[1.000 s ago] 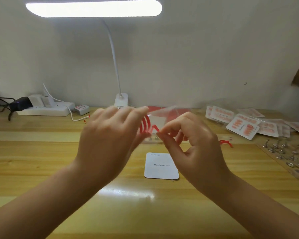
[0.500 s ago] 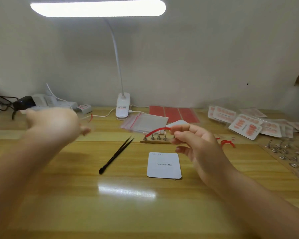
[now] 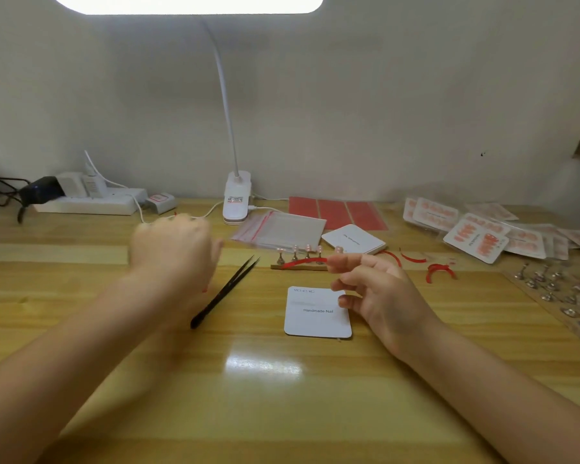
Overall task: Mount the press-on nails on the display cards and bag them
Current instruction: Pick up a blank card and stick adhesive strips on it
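Both hands hover over the wooden desk point(image 3: 282, 396): the right hand point(image 3: 382, 296) pinches one end of a thin red strip point(image 3: 303, 261) between thumb and forefinger, its other fingers loosely spread, while the left hand point(image 3: 173, 252) is blurred, its back to the camera, so I cannot tell whether those fingers are curled round anything. A blank display card point(image 3: 318, 313) printed "Handmade Nail" lies flat just under the right fingertips, with black tweezers point(image 3: 225, 293) to its left. Behind the card a small wooden stand point(image 3: 300, 262) carries a row of pink nails point(image 3: 307, 248) on pegs, not yet mounted. Further back sit a stack of clear bags point(image 3: 282, 231), red sheets point(image 3: 335, 212) and spare cards point(image 3: 354, 241); finished bagged sets point(image 3: 476, 241) are piled to the right. The step looks like laying adhesive on the card before any nail goes on — the strip appears to be a sticky piece or its peeled backing, though I cannot say which. Next, the strip likely needs to be set down, then each nail lifted off its peg with the tweezers and pressed onto the card — a light, steady grip, since the nails are small and curved
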Action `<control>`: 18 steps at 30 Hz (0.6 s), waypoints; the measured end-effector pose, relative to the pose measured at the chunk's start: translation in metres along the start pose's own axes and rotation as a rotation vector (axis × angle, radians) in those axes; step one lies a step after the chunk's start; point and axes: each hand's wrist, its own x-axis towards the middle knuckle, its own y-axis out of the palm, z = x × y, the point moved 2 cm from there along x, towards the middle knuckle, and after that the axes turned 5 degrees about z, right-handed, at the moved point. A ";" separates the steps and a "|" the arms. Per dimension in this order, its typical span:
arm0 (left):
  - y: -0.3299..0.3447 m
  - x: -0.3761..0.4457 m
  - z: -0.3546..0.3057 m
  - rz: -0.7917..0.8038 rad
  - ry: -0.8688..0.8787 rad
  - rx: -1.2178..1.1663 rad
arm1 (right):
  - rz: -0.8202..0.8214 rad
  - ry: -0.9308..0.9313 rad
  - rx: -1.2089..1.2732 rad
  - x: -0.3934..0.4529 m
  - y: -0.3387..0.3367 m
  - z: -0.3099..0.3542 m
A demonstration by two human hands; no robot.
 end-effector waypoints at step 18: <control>0.018 -0.051 -0.063 0.146 0.261 -1.283 | 0.185 -0.011 -0.207 -0.003 0.008 -0.011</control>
